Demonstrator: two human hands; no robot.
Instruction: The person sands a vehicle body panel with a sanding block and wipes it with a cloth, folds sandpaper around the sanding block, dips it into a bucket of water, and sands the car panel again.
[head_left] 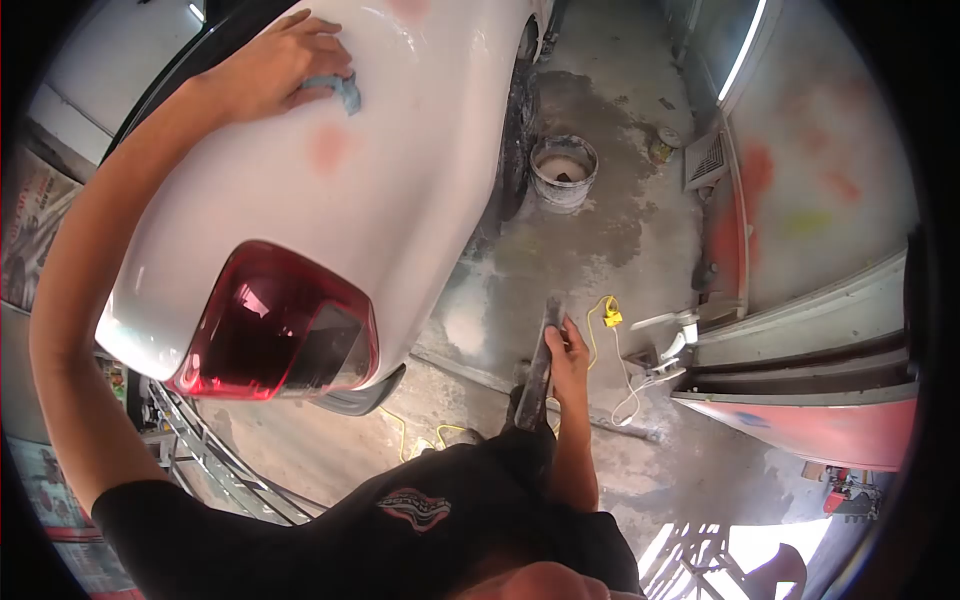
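My left hand (283, 66) reaches out over the white car's rear panel (420, 150). Under its fingers is a crumpled blue-grey cloth (345, 90), pressed against the paintwork. A faint reddish patch (328, 148) shows on the panel just below that hand. Nearer to my body is the red tail light (285, 320). Low on the right, my right hand (568, 362) is wrapped round a long, narrow, dark sanding block (540, 365), held upright beside my torso and away from the car.
A bucket (563, 172) of cloudy water stands on the wet floor near the rear wheel (520, 120). A yellow socket (612, 312) and a white cable lie to the right. Beyond them are a white fan (680, 340) and a paint-stained panel (810, 170).
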